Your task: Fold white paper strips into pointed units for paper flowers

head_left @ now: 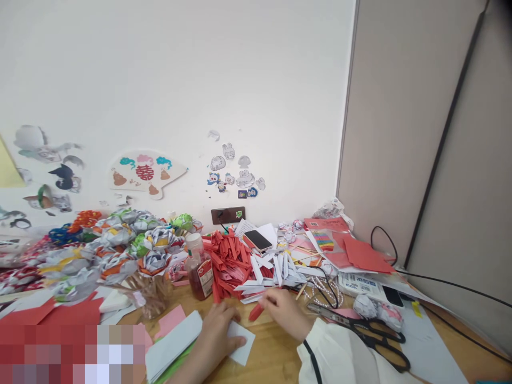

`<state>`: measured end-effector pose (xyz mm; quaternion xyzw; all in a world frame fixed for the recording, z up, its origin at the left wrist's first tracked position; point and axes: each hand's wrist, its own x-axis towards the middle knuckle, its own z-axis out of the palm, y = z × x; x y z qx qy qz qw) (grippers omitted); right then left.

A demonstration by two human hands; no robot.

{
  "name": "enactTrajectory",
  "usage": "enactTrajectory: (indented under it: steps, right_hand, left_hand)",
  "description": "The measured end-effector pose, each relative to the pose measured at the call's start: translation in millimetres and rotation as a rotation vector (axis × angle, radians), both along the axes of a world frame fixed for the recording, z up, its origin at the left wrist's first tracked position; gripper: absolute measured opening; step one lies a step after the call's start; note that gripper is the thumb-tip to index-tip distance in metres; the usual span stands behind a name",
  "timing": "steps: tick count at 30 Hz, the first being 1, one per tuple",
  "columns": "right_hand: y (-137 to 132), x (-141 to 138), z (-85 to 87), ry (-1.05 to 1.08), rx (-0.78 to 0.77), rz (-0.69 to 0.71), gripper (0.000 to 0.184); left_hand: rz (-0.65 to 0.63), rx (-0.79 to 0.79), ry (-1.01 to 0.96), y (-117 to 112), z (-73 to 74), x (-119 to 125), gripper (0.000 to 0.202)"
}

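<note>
My left hand [220, 330] is low over the wooden table, its thumb lying across a small white paper piece [245, 352] and its fingers curled at the paper's far edge. Just beyond its fingertips is the heap of folded red paper strips [230, 256]. My right hand [286, 312] pinches a short folded red paper strip [256, 312] between thumb and fingers, slightly right of the white piece. Folded white paper strips [276, 269] are piled beyond my right hand. A stack of white paper sheets [174, 344] lies left of my left hand, over green and pink paper.
Black-handled scissors [368, 330] lie by my right sleeve. A bottle of red-brown liquid [200, 277] stands beside bundled wooden sticks [148, 293]. Crumpled paper flowers [120, 240] fill the back left. A phone [258, 240] rests on the papers; cables cross the right side.
</note>
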<state>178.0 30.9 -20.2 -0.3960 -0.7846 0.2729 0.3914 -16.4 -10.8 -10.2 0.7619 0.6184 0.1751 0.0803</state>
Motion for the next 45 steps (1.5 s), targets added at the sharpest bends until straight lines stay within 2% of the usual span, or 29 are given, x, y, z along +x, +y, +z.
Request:
enactTrajectory:
  steps: [3,6,11,13,16,18,20,23,25,27,29,33,36,38,42,45]
  right_hand:
    - [-5.9,-7.5,-8.7,-0.106,-0.043,0.100,0.020]
    - [-7.1,-11.8,-14.4,-0.113,-0.086,0.150,0.015]
    - [-6.3,-12.8,-14.8,-0.159,-0.028,0.140,0.014]
    - [-6.2,-11.8,-12.5,-0.183,0.047,0.072,0.016]
    - [-6.7,-9.0,-8.0,-0.175,0.187,-0.045,0.020]
    - [-7.8,-7.2,-5.6,-0.163,0.279,-0.096,0.021]
    - [-9.8,-6.1,-4.3,-0.166,0.363,-0.121,0.022]
    - [-14.2,-6.5,-3.9,-0.211,0.491,-0.105,0.020]
    - [-17.3,-8.5,-4.2,-0.251,0.578,-0.062,0.019]
    - [-19.9,-11.7,-4.5,-0.276,0.657,-0.039,0.021]
    - [-21.6,-15.6,-5.2,-0.290,0.719,-0.054,0.023]
    - [-22.0,-21.7,-7.5,-0.300,0.777,-0.054,0.024]
    - [-22.9,-22.5,-7.8,-0.273,0.757,0.019,0.020]
    - [-25.3,-21.7,-5.6,-0.241,0.687,0.064,0.018]
    - [-31.1,-19.7,3.5,-0.106,0.410,0.092,0.021]
    - [-29.5,-20.0,7.4,0.079,0.147,0.048,0.023]
  left_hand:
    - [0.004,0.004,0.018,0.5,4.6,2.8,0.017]
    - [-0.024,0.096,-0.026,1.7,8.0,5.0,0.006]
    - [-0.142,0.295,-0.210,2.3,6.0,6.6,0.010]
    - [-0.107,0.363,-0.258,1.2,6.5,5.6,0.012]
    - [0.041,0.483,-0.341,-0.8,11.7,1.6,0.029]
    - [0.130,0.504,-0.441,-1.4,15.7,-0.5,0.032]
    - [0.153,0.341,-0.599,-1.3,17.1,0.7,0.030]
    - [0.093,-0.144,-0.938,-1.5,13.7,9.9,0.041]
    - [0.028,-0.354,-1.187,-2.8,11.1,18.4,0.043]
    - [-0.057,-0.410,-1.384,-5.1,11.1,25.1,0.043]
    - [-0.116,-0.409,-1.500,-7.5,13.7,28.4,0.044]
    - [-0.124,-0.436,-1.564,-9.8,18.0,27.5,0.041]
    - [-0.102,-0.448,-1.545,-8.7,15.5,26.6,0.040]
    - [-0.092,-0.442,-1.533,-7.3,12.6,26.8,0.040]
    - [-0.081,-0.420,-1.512,-5.7,11.1,26.9,0.045]
    - [-0.099,-0.389,-1.451,-5.8,12.3,25.7,0.043]
